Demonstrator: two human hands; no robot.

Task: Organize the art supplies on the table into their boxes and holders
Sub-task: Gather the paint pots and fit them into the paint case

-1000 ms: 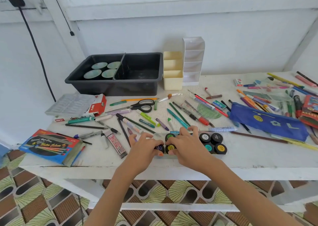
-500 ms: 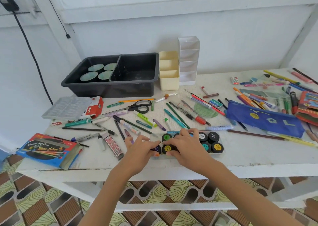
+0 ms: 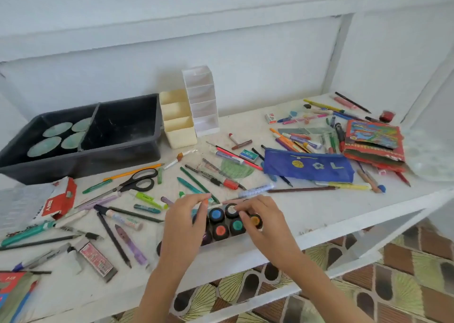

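Paint pots (image 3: 227, 222): a two-row cluster of small black jars with coloured lid centres, at the front edge of the worktop (image 3: 319, 214), between both hands. Left hand (image 3: 185, 226) curls over the cluster's left end, fingers bent round the pots there. Right hand (image 3: 267, 226) curls over the right end, fingertips on the white-centred lid. Likely light, rigid plastic with smooth, slippery lids. Loose jars could scatter or roll off the edge, so squeeze the block from both ends or lift it from beneath. Cannot tell whether a tray joins them. Writing: "DIY" on the red-and-white box (image 3: 56, 203); "10" on the small box (image 3: 248, 155); a letter "L" beside a ball and a flower on the blue pouch (image 3: 309, 172). Other print too blurred.
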